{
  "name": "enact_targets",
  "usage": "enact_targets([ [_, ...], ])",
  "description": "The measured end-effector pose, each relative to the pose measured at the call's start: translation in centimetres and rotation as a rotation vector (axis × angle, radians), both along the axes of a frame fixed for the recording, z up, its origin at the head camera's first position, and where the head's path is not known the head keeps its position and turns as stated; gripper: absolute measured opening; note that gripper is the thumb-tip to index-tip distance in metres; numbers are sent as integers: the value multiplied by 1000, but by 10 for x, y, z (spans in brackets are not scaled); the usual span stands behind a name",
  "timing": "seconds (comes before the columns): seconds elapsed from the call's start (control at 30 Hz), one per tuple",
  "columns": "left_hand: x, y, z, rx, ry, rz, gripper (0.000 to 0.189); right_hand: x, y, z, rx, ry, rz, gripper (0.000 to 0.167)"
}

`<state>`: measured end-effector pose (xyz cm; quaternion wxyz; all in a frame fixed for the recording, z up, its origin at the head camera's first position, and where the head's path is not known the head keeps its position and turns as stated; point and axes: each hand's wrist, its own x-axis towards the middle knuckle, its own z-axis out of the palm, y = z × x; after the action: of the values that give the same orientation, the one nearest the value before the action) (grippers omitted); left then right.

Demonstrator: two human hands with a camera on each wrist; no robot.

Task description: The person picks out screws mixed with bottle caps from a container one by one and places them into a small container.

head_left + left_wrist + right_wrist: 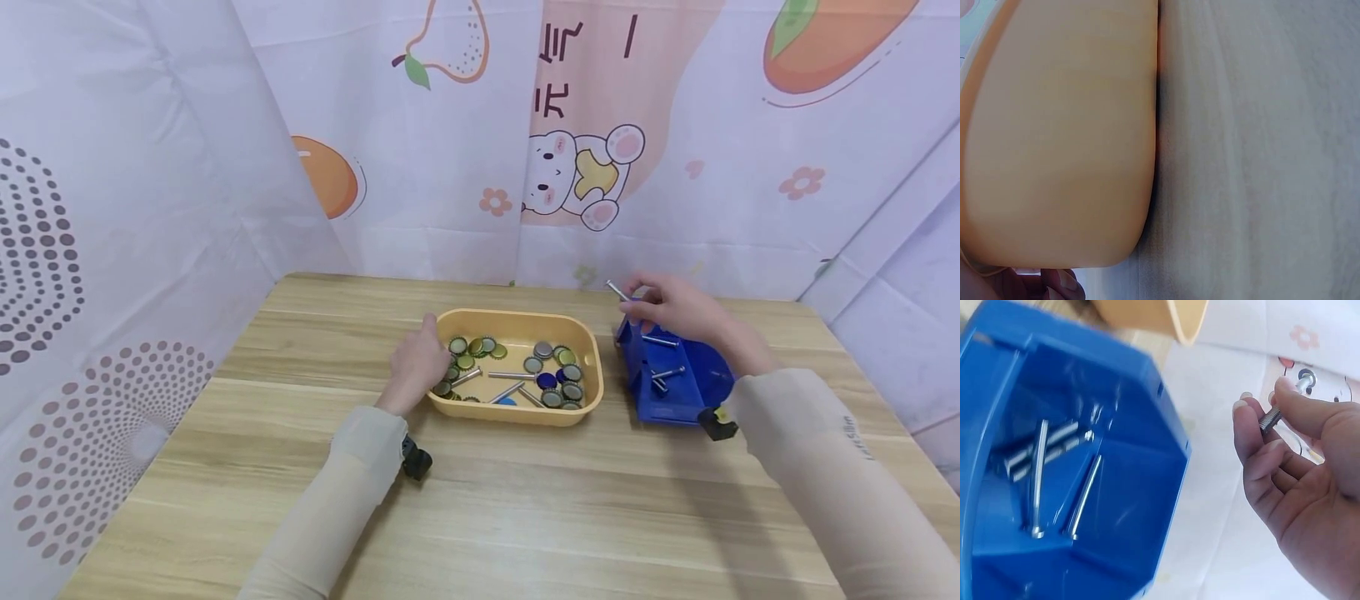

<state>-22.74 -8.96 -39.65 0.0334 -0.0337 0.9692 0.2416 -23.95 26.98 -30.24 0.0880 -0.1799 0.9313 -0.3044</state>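
Observation:
My left hand (420,364) grips the left end of a yellow plastic tray (517,413); its fingertips (1066,281) show beside the tray's corner in the left wrist view. Inside the tray lie many bottle caps (572,390), silver, gold-green and dark blue, with several bolts (512,376) among them. Over the far side of a blue plastic bin (708,379), my right hand (678,315) pinches a silver bolt (1305,382) between thumb and fingers. The bolt's threaded end (1269,420) points in toward the fingers. Several more bolts (1039,481) lie in the bin.
The bin stands on the wooden table (525,508), just right of the tray. A printed white curtain (420,208) hangs along the table's far edge. Each wrist carries a small black camera (416,460).

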Motion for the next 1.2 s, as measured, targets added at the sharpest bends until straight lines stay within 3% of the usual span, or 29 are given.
enact_targets([
  [0.27, 0, -1, -2, -9, 14, -4, 40, 1, 21, 1, 25, -14, -46, 18],
  [0.8, 0, -1, -1, -6, 0, -2, 42, 3, 48, -18, 236, -68, -34, 23],
  [1.0, 0, -1, -1, -3, 5, -10, 41, 4, 43, -19, 286, -19, -40, 22],
  [1.2, 0, -1, -1, 2, 3, -3, 43, 0, 27, -9, 331, 136, -40, 20],
])
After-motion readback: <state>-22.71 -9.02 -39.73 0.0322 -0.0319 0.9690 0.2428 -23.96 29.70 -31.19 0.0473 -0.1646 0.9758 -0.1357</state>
